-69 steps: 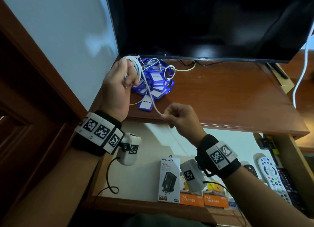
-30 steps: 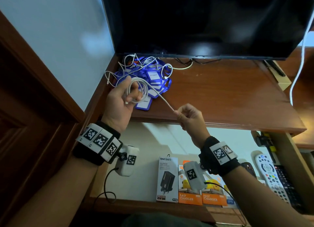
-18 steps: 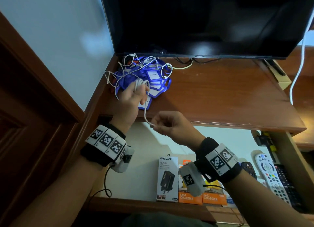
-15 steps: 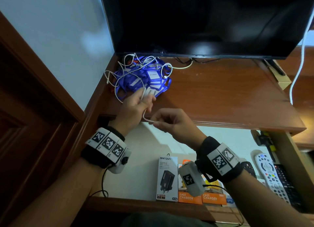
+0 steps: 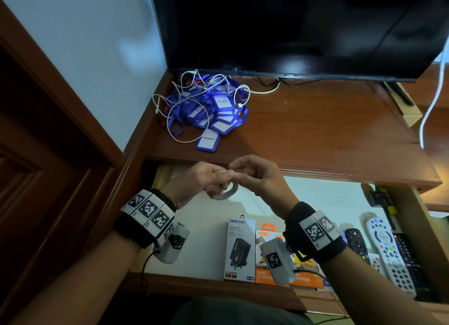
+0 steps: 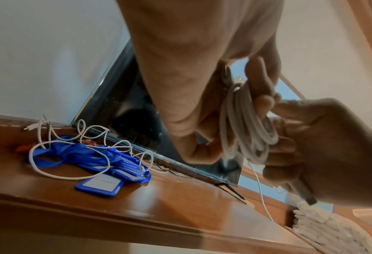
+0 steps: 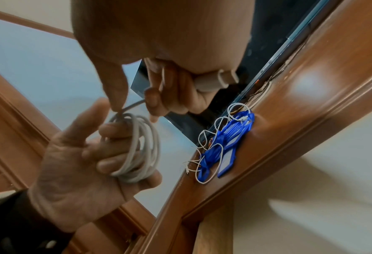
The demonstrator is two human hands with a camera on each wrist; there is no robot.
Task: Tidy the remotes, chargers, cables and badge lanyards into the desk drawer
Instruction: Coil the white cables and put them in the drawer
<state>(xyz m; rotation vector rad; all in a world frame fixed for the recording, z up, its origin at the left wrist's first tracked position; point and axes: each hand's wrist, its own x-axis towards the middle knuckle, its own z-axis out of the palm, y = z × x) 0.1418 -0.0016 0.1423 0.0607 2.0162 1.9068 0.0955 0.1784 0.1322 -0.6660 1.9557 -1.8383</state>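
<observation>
A white cable (image 5: 228, 191) is wound in a coil (image 7: 144, 146) round the fingers of my left hand (image 5: 206, 180), which grips it just in front of the desk's front edge, above the open drawer (image 5: 206, 230). My right hand (image 5: 252, 175) touches the left and pinches the cable's free end (image 7: 132, 105) at the top of the coil (image 6: 246, 123). A pile of blue badge lanyards (image 5: 215, 114) lies at the desk's back left corner, with loose white cables (image 5: 181, 106) tangled over it.
The drawer holds boxed chargers (image 5: 240, 249) in the middle and several remotes (image 5: 386, 251) at the right. A dark TV (image 5: 291, 28) stands at the back of the wooden desk (image 5: 315, 130). Another white cable (image 5: 435, 94) hangs at the far right.
Both hands came down and toward me, from over the lanyards to the desk's front edge. The slack between them is wound into the coil, and my right hand has closed in on the left.
</observation>
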